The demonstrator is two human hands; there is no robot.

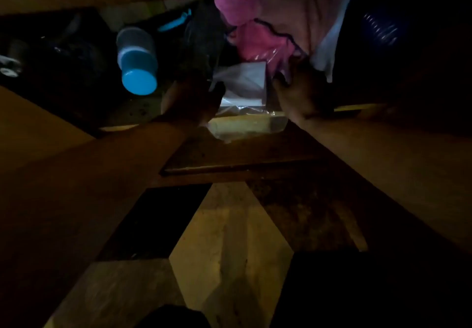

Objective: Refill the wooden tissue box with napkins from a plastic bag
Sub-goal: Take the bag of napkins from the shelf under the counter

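Note:
The scene is very dark. A clear plastic bag [245, 120] with a white stack of napkins [242, 85] inside lies at the front of a low cupboard shelf. My left hand [191, 100] is against the bag's left side and my right hand [298, 92] is against its right side. Both hands appear to grip the plastic, though the fingers are hard to make out. The wooden tissue box is not in view.
A clear container with a blue lid [136, 62] lies on its side to the left of the bag. Pink and white cloth [268, 28] sits behind and right of it. Dark objects fill the far left. A wooden shelf edge [229, 169] and tiled floor [229, 238] are below.

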